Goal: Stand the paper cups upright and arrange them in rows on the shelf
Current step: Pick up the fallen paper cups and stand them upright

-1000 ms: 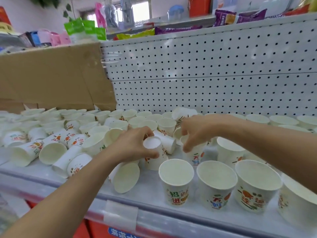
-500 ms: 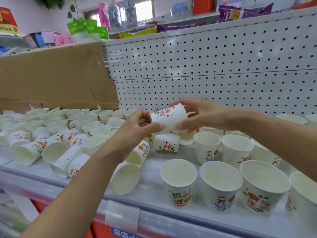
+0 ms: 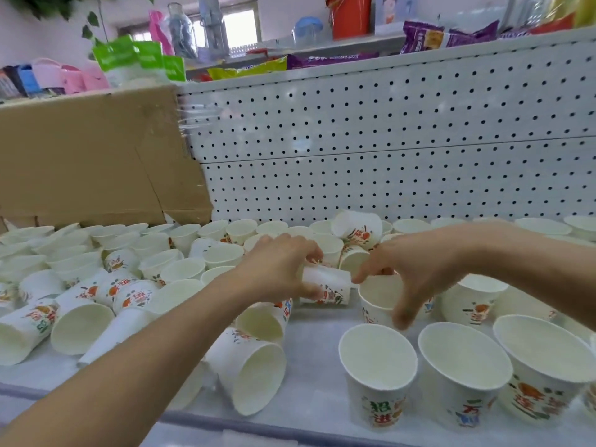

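Hands meet mid-frame over a shelf (image 3: pixel 316 366) crowded with paper cups (image 3: pixel 375 356). Left hand (image 3: pixel 277 269) grips a tipped cup (image 3: pixel 332 287) lying sideways; right hand (image 3: pixel 422 266) curls its fingers (image 3: pixel 367 273) round an upright cup (image 3: pixel 377 296) just beside it.

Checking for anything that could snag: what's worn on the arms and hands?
Nothing visible: left hand and right hand are bare, without gloves, rings or watch. The left forearm and right forearm are bare too; no sleeve shows.
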Motion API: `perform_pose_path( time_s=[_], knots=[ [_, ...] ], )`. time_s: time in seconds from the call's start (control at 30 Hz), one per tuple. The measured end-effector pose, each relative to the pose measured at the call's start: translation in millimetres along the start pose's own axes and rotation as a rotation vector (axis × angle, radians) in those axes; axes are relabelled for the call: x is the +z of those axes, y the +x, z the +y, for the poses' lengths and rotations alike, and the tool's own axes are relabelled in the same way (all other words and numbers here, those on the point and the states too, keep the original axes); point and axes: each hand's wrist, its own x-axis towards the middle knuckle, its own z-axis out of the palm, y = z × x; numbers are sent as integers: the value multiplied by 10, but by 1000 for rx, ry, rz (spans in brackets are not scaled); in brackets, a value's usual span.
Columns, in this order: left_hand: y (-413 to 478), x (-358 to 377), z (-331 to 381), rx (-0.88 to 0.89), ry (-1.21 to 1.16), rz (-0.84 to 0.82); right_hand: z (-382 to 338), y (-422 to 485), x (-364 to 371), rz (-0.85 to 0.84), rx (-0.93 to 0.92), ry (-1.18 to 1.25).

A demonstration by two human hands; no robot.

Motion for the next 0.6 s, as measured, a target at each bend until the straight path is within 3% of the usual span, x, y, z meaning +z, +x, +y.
perform_pose_path(
  time_s=[0.13, 0.23, 0.33, 0.47, 0.6],
  knots=[
    [106, 72, -3, 99, 242, -36, 93, 15, -201, -23, -34, 210],
    [129, 122, -19, 152, 334, -6, 305, 334, -318, 256, -41, 332],
    [143, 211, -66, 192, 373, 5, 456, 754, -253, 431, 91, 181],
    [131, 258, -117, 200, 300, -1, 509, 1085, -136, 336, 119, 174],
    [129, 92, -105, 114, 111, 18, 562, 1220, -50, 344, 116, 192]
  ],
)
